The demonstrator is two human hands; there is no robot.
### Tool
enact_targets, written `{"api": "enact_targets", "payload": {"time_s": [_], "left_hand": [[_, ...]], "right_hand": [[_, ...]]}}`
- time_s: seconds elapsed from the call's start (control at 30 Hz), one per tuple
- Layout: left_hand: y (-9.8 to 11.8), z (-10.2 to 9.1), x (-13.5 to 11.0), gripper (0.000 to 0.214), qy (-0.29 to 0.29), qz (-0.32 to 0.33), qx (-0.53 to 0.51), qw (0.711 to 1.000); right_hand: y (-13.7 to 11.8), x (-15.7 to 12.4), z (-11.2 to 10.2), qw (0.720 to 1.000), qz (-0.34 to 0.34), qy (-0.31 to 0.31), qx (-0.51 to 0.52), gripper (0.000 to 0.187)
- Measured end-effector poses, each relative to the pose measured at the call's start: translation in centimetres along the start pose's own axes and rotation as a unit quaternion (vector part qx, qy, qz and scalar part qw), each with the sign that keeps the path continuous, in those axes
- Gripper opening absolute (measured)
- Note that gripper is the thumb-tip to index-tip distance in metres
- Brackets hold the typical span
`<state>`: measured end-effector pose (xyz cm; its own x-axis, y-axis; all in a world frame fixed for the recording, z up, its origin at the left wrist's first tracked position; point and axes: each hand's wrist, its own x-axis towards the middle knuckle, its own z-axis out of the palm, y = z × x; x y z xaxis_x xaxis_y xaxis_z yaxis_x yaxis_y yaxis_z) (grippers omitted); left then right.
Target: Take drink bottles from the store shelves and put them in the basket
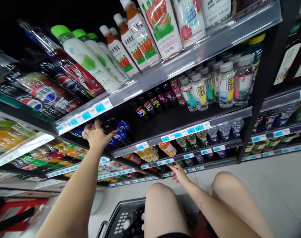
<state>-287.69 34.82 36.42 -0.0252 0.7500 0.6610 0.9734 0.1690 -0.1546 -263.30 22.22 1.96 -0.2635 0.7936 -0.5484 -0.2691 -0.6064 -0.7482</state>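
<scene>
while both knees are raised in the near foreground, the left hand is spread open against dark cola bottles on the middle shelf. the right hand is laid, fingers loosely open, on a lower shelf edge, holding nothing.

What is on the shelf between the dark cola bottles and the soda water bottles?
In the head view, between the dark cola bottles and the soda water bottles stands one pink-labelled bottle. The shelf in front of them is bare.
</scene>
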Motion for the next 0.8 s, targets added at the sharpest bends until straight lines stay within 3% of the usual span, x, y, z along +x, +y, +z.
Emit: {"api": "enact_targets", "payload": {"time_s": [0.23,0.4,0.57,0.63,0.73,0.8], "left_hand": [[-0.6,0.5,0.5,0.108,-0.007,0.001,0.021,1.000],[0.3,1.0,-0.8,0.105,-0.007,0.002,0.022,1.000],[4.1,1.7,-3.2,0.095,0.055,-0.002,-0.011,0.998],[6.3,2.2,-3.6,0.093,0.052,0.030,-0.037,0.997],[9.5,3.6,-2.5,0.093,0.030,0.065,-0.085,0.994],[11.4,4.9,-0.7,0.094,0.025,0.033,-0.120,0.992]], "right_hand": [[0.2,0.3,0.2,1.000,0.009,0.003,-0.011,0.030],[0.4,0.4,1.0,1.000,0.019,-0.003,-0.021,0.029],[0.5,1.0,1.7,0.999,0.029,-0.015,-0.032,0.029],[0.5,1.3,2.0,0.999,0.032,-0.023,-0.036,0.029],[0.4,1.5,2.4,0.998,0.037,-0.032,-0.043,0.029],[0.2,1.5,2.5,0.997,0.040,-0.036,-0.047,0.028]]}}
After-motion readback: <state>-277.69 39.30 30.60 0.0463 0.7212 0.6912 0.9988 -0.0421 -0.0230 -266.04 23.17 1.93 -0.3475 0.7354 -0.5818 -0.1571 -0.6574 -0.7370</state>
